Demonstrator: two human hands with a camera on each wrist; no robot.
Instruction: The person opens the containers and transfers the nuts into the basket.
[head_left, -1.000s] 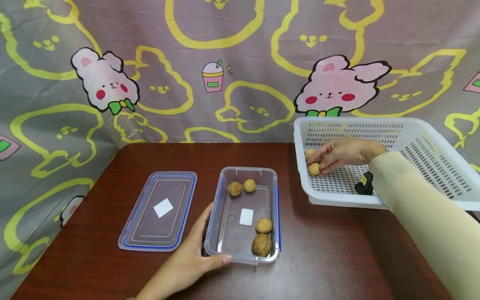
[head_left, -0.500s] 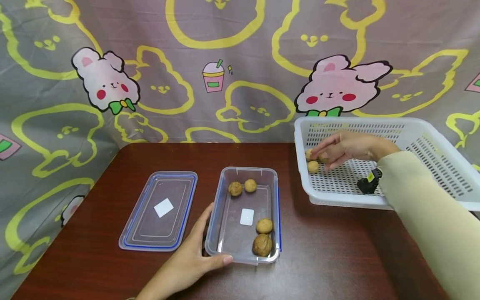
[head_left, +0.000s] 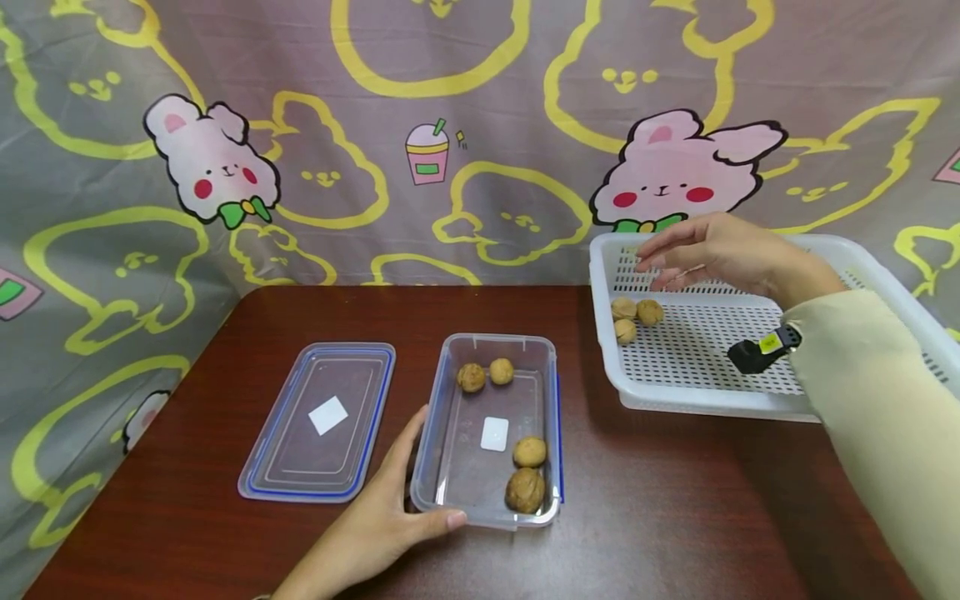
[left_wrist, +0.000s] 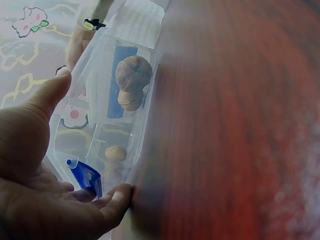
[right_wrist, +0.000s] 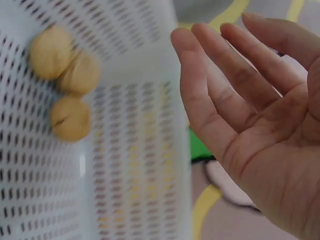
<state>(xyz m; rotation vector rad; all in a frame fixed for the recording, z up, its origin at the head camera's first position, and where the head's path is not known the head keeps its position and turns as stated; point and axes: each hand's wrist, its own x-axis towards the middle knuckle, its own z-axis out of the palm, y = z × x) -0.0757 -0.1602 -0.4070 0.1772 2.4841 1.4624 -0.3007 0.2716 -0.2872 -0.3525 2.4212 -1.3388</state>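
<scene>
My left hand (head_left: 382,506) holds the near left corner of a clear plastic food container (head_left: 483,521), thumb along the near side and fingers at the left side. Inside lie two walnuts, one darker (head_left: 471,378) and one lighter (head_left: 501,371), at the far end, and a pale walnut (head_left: 529,452) touching a bigger brown walnut (head_left: 525,491) near the right front corner. My right hand (head_left: 723,254) hovers over the white perforated basket (head_left: 697,400) with relaxed fingers and nothing in them. Three walnuts (right_wrist: 70,119) cluster in the basket's left corner, apart from the hand.
A clear lid (head_left: 315,450) with a blue seal and white label lies left of the container. A black wrist device (head_left: 765,350) hangs below my right cuff. The patterned curtain (head_left: 487,125) stands behind the brown table (head_left: 637,500).
My right hand has let go of a walnut in the basket, then lifted up and to the right, uncovering three walnuts. The left hand and the container have stayed in place.
</scene>
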